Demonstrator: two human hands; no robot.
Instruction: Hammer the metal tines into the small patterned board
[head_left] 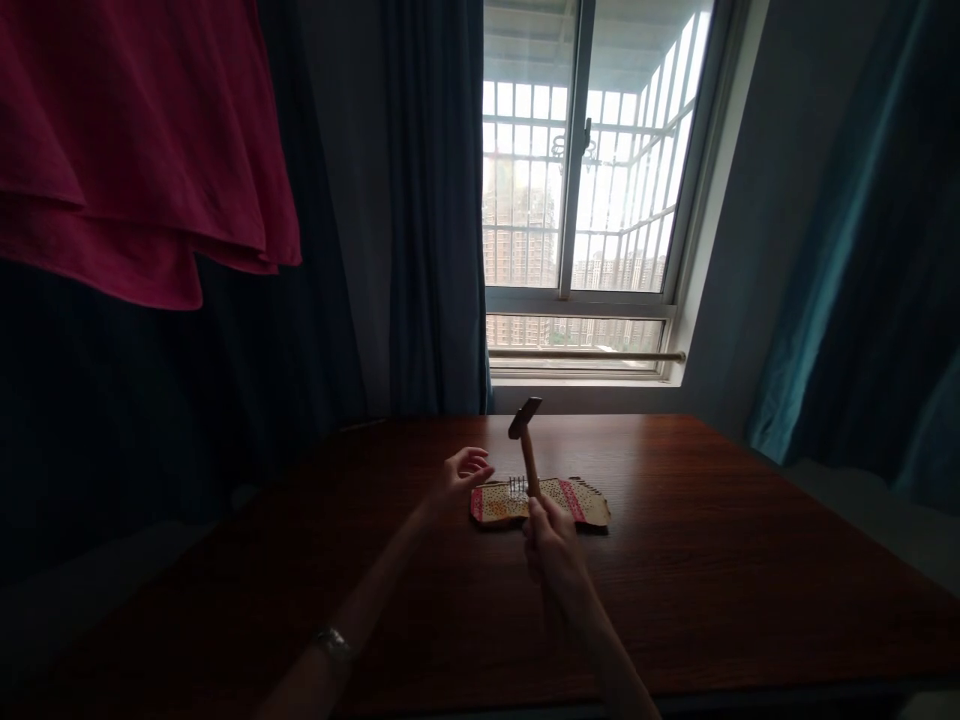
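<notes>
My right hand [550,535] is closed round the wooden handle of a small hammer [527,440], whose dark head is raised above a flat patterned board [581,505] with red bands. Several thin nails [517,485] stand upright in the board's left part. My left hand [465,472] hovers just left of the nails, fingers loosely curled and apart, holding nothing that I can see. A watch [332,642] is on my left wrist.
The board lies on a dark wooden table [712,560]. Behind it is a barred window [592,190] with blue curtains [435,220] on both sides. A red cloth [142,140] hangs at the upper left.
</notes>
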